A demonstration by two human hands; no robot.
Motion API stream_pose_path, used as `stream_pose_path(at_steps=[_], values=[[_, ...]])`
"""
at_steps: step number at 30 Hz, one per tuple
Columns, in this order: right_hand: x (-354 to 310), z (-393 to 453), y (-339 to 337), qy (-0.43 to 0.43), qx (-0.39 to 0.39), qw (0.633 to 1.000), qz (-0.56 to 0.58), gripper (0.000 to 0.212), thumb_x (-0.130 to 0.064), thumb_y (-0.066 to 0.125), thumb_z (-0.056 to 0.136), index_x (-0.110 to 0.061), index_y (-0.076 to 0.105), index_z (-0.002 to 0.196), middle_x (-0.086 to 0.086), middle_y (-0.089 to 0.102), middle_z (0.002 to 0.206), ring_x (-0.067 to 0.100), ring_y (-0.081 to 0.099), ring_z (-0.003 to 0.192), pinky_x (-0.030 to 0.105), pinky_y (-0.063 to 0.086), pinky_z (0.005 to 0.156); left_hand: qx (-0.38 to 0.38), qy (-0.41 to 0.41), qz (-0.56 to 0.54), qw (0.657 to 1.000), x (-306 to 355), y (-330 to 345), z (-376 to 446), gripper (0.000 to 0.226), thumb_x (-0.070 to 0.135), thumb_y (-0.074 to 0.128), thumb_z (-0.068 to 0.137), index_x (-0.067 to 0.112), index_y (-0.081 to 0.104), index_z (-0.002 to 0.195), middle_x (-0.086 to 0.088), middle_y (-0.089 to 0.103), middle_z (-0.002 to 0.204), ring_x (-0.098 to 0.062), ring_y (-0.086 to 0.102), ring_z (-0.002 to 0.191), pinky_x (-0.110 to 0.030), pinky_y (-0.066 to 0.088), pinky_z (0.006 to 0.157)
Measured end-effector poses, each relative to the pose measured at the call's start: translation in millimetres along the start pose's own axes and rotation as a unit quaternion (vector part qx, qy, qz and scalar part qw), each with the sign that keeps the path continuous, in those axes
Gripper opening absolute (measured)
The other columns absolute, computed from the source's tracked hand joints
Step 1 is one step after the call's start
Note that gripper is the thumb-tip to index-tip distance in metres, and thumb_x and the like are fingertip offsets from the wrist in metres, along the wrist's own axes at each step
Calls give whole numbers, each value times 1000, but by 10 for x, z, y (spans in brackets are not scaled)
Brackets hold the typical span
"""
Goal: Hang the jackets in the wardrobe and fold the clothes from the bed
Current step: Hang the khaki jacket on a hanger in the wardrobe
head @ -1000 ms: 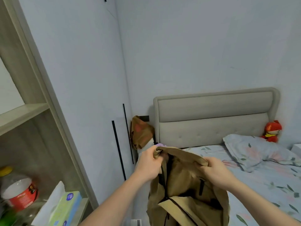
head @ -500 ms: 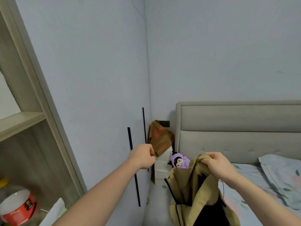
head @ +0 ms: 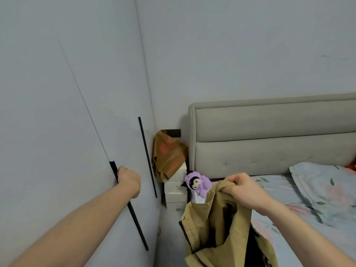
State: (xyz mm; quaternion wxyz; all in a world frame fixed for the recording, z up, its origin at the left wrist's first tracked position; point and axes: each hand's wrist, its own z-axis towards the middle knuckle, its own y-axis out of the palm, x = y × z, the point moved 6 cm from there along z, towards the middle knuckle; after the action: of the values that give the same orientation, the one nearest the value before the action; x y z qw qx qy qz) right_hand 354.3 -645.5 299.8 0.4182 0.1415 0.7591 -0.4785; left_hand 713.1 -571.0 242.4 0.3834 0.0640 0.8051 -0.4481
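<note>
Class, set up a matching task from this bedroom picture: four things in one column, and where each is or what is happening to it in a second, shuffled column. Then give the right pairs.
Things:
1. khaki cloth jacket
2. purple plush toy
3. long black wardrobe door handle
4. floral pillow

States:
A. lies on the bed by the headboard
B. gripped by the left hand
C. hangs from the right hand
D. sits beside the stacked white boxes

Pairs: 1-C, 2-D, 3-B, 4-A
</note>
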Motion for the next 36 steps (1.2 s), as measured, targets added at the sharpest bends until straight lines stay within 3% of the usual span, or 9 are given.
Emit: stream_pose_path(at_steps=[4,8,14,21,27,31,33,36], values=[[50,355,135,14,-7,1000,-16,26,-21,59,92,-8,72,74,14,58,67,13,49,60,28,41,58,-19,6,37,999,106,130,299,33,25,57,89,23,62,121,-2,61,124,-20,55,113,-36,38,102],[67,535,186,4,-8,1000,-14,33,-25,61,93,4,63,77,6,50,64,16,44,60,30,38,59,-39,8,60,997,72,182,451,32,22,54,91,24,62,122,2,63,123,-19,55,113,-37,38,102],[67,510,143,5,-12,1000,-20,31,-20,60,94,2,65,73,7,49,62,17,43,59,24,36,53,-37,23,91,995,104,183,404,33,21,49,98,18,60,129,-1,60,130,-21,56,117,-37,41,97],[244,371,-30,30,18,999,-18,31,-25,61,87,3,62,76,6,50,64,16,45,61,33,39,60,26,45,126,991,198,157,312,27,20,47,102,22,60,125,1,61,126,-19,54,118,-31,37,96],[430,204,-200,55,51,997,-18,27,-27,60,84,-1,69,79,5,54,64,15,48,62,32,41,60,112,92,130,981,394,-135,222,25,7,50,98,21,64,113,3,64,115,-17,58,108,-31,35,81],[496,176,-318,55,58,997,-21,26,-24,59,87,0,70,82,23,59,73,16,50,63,33,42,59,161,140,135,968,578,-379,187,23,3,53,98,17,65,112,0,64,113,-21,61,106,-32,34,80],[520,159,-363,53,63,996,-22,26,-24,59,86,-1,71,82,26,64,82,16,52,63,34,45,60,192,162,129,959,647,-525,175,21,7,55,98,17,65,114,-2,65,113,-23,60,107,-34,34,83],[519,120,-436,54,72,996,-30,24,-23,60,87,-6,73,77,22,67,79,16,55,62,36,48,60,222,185,127,949,757,-684,167,21,13,62,96,17,66,116,-4,67,116,-26,59,109,-38,36,95]])
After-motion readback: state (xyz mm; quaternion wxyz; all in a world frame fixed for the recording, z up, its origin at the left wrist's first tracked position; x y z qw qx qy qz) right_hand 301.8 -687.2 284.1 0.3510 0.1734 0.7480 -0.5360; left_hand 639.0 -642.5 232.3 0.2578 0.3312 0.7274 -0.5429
